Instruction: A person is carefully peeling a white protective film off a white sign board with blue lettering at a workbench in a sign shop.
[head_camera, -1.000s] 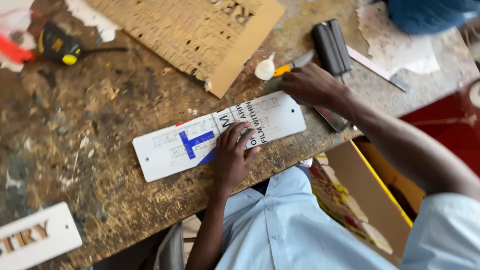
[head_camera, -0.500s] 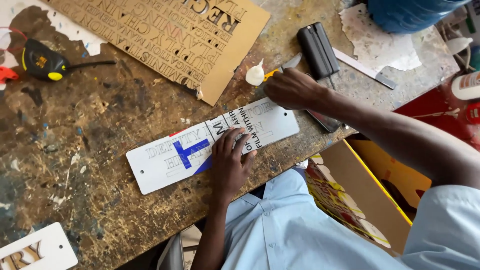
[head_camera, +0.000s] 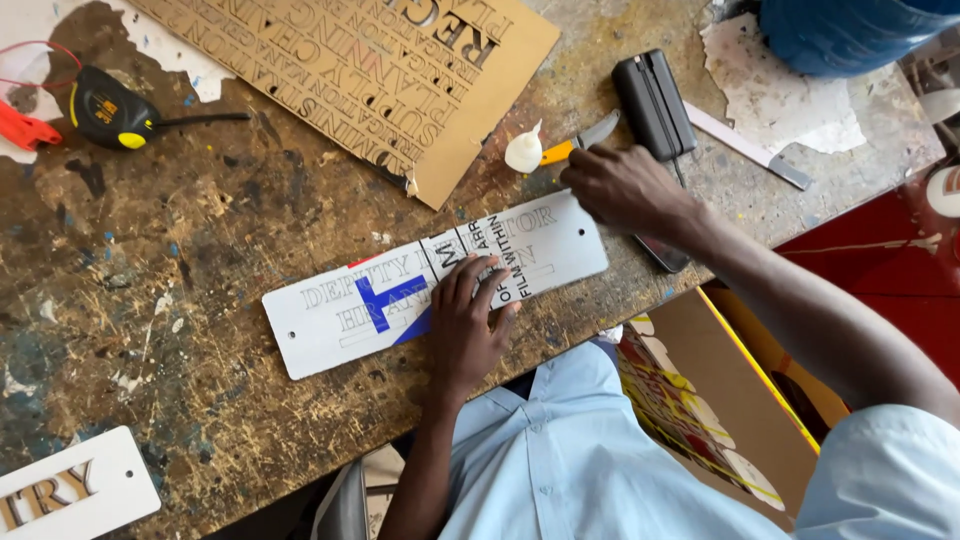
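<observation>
A long white sign plate with pale lettering and a blue shape lies across the worn wooden bench. My left hand presses flat on its middle, fingers spread over a clear film strip with dark letters. My right hand sits just beyond the plate's upper right end. Its fingers are curled on a small orange-handled knife with a grey blade. A white teardrop-shaped cap lies touching the knife's left end.
A brown cardboard letter stencil lies at the top. A black and yellow tape measure sits far left, a black folded case and a flat metal blade top right. Another white sign is bottom left, an open cardboard box below the bench edge.
The view has shifted, so everything sits lower and further right in the frame. My left hand stays pressed on the plate, and my right hand stays at the knife.
</observation>
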